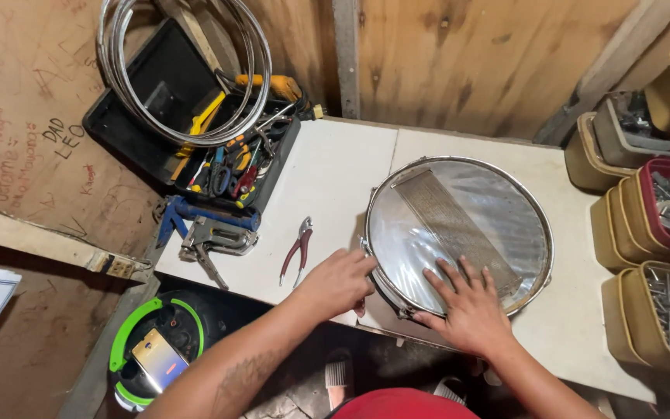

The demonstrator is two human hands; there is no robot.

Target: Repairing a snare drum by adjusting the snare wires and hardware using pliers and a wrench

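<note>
A snare drum (459, 225) lies upside down on a white tabletop (335, 171), its clear bottom head and strip of snare wires (447, 225) facing up. My right hand (471, 306) rests flat on the head at the near rim, fingers spread and touching the near end of the wires. My left hand (337, 281) is curled against the drum's near-left side by a metal lug; what it grips is hidden under the fingers. Red-handled pliers (296, 250) lie on the table just left of that hand.
An open black toolbox (219, 155) with several hand tools sits at the back left, metal hoops (188, 77) leaning over it. A staple gun (215, 237) lies by its front. Tan bins of screws and hardware (661, 256) line the right edge. A green-rimmed round device (157, 345) stands on the floor.
</note>
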